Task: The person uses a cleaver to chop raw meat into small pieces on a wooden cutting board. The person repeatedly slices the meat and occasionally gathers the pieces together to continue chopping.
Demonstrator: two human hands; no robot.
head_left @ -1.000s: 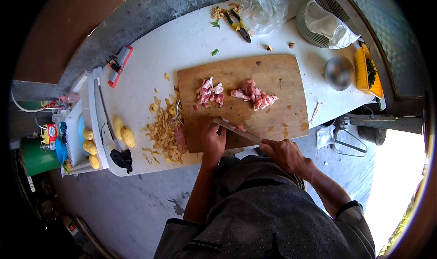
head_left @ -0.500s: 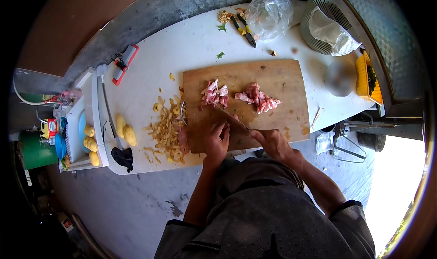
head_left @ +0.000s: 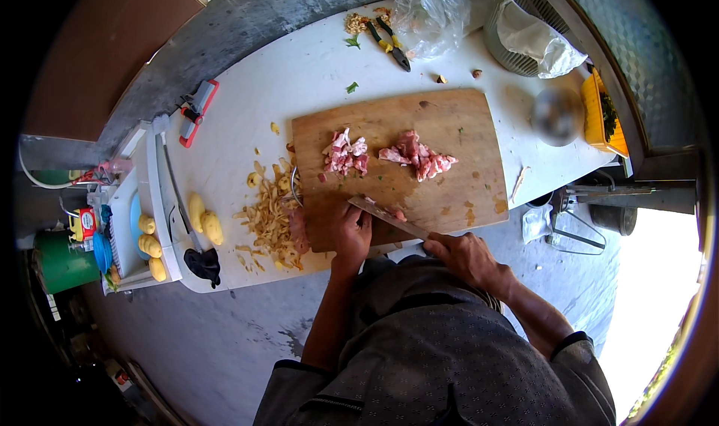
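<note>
My right hand (head_left: 466,261) is wrapped round the handle of a knife (head_left: 391,219). Its blade slants up and left over the near part of a wooden cutting board (head_left: 322,216). Beside the blade's tip is my left hand (head_left: 350,236), its fingers curled together; whatever they may hold is hidden. A small bit of meat (head_left: 400,215) shows at the blade. Farther back on the board lie two heaps of cut raw meat, a left heap (head_left: 346,154) and a right heap (head_left: 418,156).
Potato peelings (head_left: 269,224) and whole potatoes (head_left: 204,220) lie left of the board. Behind it are pliers (head_left: 391,44) and a clear plastic bag (head_left: 431,20). A grey-green basket (head_left: 509,47) and a yellow basket (head_left: 599,115) stand at the right.
The knife has come back toward my body, away from the left meat heap. My left hand has turned and drawn slightly nearer, its fingers more closed. The view has shifted a little.
</note>
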